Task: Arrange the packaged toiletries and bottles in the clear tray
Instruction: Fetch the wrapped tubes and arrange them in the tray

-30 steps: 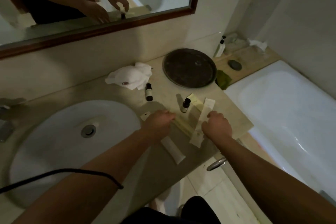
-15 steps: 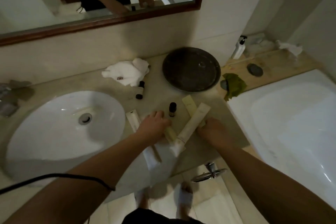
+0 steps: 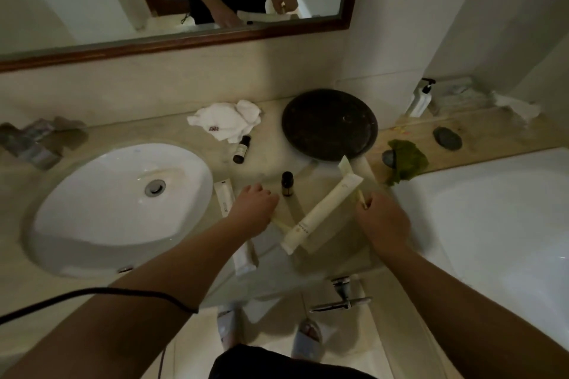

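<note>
- The clear tray (image 3: 309, 244) spans the gap between both hands. It looks like thin, stiff plastic, light and slick, so it would likely tip if one side were let go. It is best held at opposite rims, as it is now.
- The left hand (image 3: 255, 206) is knuckles-up with its fingers curled over the tray's left rim. The right hand (image 3: 381, 220) pinches the right rim between thumb and curled fingers.
- A long white packet (image 3: 320, 212) lies diagonally in the tray, between the hands. It looks light and a little soft, and it could slide on the plastic. Take it around the middle.
- A second packet tip (image 3: 346, 164) pokes out beyond the right hand's fingers. I cannot tell whether it rests inside the tray.
- A flat white packet (image 3: 224, 198) lies just left of the left hand. It is thin, so it is best lifted by an edge.
- A white tube (image 3: 244, 258) lies under the left forearm and is partly hidden. It looks squashy.
- An upright dark bottle (image 3: 287, 184) stands just past the left fingertips. It is rigid, small and easy to topple, so grip it at the body.
- A lying dark bottle (image 3: 241, 149) rests farther out from the left hand, where it may roll.
</note>
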`<state>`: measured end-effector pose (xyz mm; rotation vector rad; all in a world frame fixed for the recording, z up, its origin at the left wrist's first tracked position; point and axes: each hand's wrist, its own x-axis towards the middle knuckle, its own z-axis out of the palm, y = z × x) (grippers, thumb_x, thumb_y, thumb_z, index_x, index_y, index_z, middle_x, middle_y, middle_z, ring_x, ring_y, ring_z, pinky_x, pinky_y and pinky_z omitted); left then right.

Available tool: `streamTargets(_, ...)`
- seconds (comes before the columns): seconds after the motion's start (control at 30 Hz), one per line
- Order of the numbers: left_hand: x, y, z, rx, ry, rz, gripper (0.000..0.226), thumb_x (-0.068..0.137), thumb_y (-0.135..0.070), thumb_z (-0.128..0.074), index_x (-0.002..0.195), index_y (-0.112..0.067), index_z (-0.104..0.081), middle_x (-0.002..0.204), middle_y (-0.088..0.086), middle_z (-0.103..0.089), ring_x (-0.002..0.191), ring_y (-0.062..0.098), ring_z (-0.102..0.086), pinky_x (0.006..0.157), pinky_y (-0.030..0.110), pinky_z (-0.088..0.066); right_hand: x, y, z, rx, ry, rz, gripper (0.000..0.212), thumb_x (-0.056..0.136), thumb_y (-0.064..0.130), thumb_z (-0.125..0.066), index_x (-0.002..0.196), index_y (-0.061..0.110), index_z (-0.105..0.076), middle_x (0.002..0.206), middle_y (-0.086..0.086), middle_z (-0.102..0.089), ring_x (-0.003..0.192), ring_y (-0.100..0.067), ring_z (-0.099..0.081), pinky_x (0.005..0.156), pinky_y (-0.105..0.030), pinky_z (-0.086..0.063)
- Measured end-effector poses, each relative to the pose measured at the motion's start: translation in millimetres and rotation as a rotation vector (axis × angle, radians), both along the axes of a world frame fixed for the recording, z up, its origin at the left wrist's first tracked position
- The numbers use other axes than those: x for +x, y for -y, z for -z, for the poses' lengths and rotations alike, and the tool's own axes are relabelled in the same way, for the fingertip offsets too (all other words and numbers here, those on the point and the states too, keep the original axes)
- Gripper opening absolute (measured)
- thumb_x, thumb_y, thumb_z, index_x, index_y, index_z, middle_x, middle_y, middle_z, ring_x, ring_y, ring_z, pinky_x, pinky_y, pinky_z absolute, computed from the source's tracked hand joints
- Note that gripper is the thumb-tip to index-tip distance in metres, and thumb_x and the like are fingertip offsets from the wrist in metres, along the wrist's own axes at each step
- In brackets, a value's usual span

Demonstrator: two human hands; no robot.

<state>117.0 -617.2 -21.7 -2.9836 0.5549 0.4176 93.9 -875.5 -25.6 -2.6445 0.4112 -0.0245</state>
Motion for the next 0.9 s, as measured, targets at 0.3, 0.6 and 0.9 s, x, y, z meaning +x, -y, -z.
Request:
streamTargets(0.3,-3.7,-7.2,-30.2,-0.165,-0.034,-0.244,0.014,0.084,-0.013,-0.056,0.095,-0.021,-0.061,0.091,0.004,-0.063,0.083,0.023,-0.059,0.070,0.031,-0.045,6.0,5.8,-12.1,0.023,0.184,0.056,0.023,0.092,0.027,-0.060,0.076,0.010,-0.055,0.064,-0.005,-0.046,0.059,-0.026,-0.047,0.050,-0.026,-0.022)
streamTargets(0.6,-23.1,-42.2,-80.7,-0.386,-0.161,-0.452,0.007,0.076,-0.021,-0.067,0.084,-0.022,-0.067,0.082,0.000,-0.064,0.078,0.018,-0.062,0.066,0.031,-0.051,2.0,-55.9,-37.1,0.278,0.392,-0.087,0.017,0.092,0.031,-0.062,0.084,0.017,-0.057,0.070,0.005,-0.053,0.058,0.004,-0.041,0.049,-0.018,-0.027)
streamTargets(0.9,-69.7,-145.1,-119.0,-0.727,0.028,-0.907,0.013,0.084,-0.022,-0.061,0.093,-0.016,-0.069,0.086,0.004,-0.067,0.069,0.020,-0.064,0.058,0.035,-0.058,5.2,-176.0,-85.5,0.672,0.351,-0.264,0.021,0.088,0.037,-0.065,0.084,0.017,-0.061,0.073,0.000,-0.063,0.065,-0.017,-0.062,0.054,-0.035,-0.052)
